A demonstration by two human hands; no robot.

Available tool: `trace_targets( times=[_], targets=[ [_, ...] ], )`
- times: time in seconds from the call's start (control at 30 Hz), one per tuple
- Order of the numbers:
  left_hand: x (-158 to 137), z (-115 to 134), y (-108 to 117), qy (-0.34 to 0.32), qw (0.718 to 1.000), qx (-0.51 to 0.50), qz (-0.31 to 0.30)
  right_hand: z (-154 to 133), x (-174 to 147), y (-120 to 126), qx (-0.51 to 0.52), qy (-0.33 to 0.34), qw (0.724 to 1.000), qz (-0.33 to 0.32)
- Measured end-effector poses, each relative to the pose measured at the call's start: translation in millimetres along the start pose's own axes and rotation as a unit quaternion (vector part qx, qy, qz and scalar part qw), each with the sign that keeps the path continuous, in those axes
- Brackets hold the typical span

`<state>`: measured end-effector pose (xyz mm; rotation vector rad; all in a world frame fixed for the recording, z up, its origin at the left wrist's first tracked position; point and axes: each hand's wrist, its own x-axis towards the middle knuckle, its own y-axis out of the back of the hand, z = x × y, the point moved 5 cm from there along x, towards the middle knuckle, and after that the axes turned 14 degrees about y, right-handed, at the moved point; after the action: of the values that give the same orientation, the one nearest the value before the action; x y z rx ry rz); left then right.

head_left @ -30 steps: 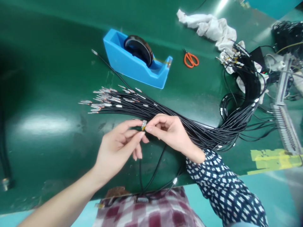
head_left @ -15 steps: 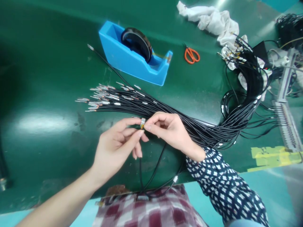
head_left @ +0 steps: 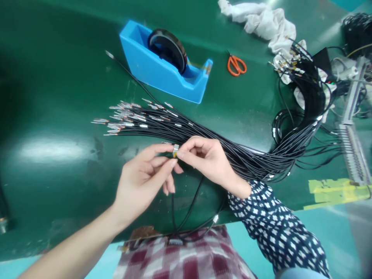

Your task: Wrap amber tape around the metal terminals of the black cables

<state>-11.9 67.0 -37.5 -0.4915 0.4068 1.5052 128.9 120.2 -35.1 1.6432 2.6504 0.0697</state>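
Note:
My left hand (head_left: 149,170) is curled at the edge of a small silver cable connector (head_left: 176,149), its index finger behind and its thumb below. Amber-coloured tape shows on the connector's lower part. From the other side, my right hand (head_left: 203,157) pinches the same connector between thumb and index finger. The exact contact of the fingertips is partly hidden. A black cable (head_left: 188,213) loops below both hands towards the lap. Just beyond the hands lies a thick bundle of black cables (head_left: 232,155), its many tipped ends fanned out to the left.
A blue tape dispenser (head_left: 162,71) with a roll of tape (head_left: 181,58) stands behind the bundle. Orange-handled scissors (head_left: 236,65) lie to its right. White cloth (head_left: 267,23) is at the back right. A slotted metal strip (head_left: 353,155) and yellow tape (head_left: 334,192) sit at the right edge.
Both hands hold the same pose around the connector. Only the view has shifted slightly, with the dispenser a little higher in the picture.

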Motion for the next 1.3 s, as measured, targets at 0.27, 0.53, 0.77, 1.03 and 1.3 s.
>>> trace_targets(
  times=[0.27, 0.53, 0.77, 1.03, 1.3],
  targets=[
    [0.4, 1.6, -1.7, 0.006, 1.000, 0.003, -0.002, 1.4, -1.2, -1.5, 0.004, -0.007, 1.000, 0.003],
    [2.5, -2.0, -0.8, 0.007, 1.000, -0.022, -0.016, 2.6, -6.3, -7.1, 0.008, 0.006, 1.000, -0.012],
    [6.4, -5.1, -1.3, 0.026, 0.995, -0.073, -0.066, 1.7, -4.6, -6.3, 0.008, 0.008, 1.000, -0.012],
    [12.3, -9.1, -4.7, 0.120, 0.981, -0.090, -0.120, 0.4, -0.8, -2.0, 0.011, 0.038, 0.999, -0.025],
    [13.0, -9.3, -6.6, 0.128, 0.973, -0.146, -0.128, 4.7, -0.5, -1.4, 0.072, 0.018, 0.997, -0.007]
  ],
)
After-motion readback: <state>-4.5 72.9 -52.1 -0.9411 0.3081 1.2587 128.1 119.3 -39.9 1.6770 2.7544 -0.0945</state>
